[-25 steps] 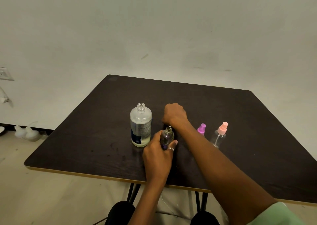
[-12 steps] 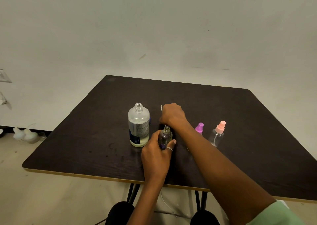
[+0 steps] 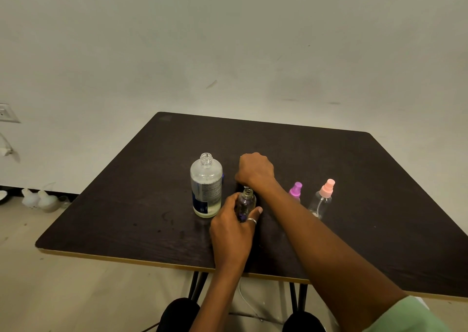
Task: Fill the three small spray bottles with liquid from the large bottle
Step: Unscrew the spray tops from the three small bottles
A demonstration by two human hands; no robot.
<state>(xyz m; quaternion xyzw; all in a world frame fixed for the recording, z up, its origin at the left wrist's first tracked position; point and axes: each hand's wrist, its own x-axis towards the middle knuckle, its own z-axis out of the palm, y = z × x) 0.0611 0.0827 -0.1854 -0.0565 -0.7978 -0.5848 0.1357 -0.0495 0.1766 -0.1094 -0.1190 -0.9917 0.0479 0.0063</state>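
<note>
One uncapped bottle [image 3: 245,201] gripped in left hand [image 3: 231,233] fingers, far from table [image 3: 126,205] edges; right hand [image 3: 255,171] fingers curled, contents unclear.

Large clear round plastic bottle [image 3: 206,187]: uncapped, stood upright on the dark tabletop [image 3: 126,205], blue-and-white label on the body, pale liquid seen in the lower part. Small clear spray bottle with purple tint [image 3: 245,204]: uncapped, neck open, upright just right of the large bottle, gripped by the left hand [image 3: 231,235]. Small bottle with magenta spray cap [image 3: 295,190]: capped, upright, body largely hidden. Small clear bottle with pink spray cap [image 3: 323,200]: capped, upright, furthest right, dip tube visible inside.
</note>
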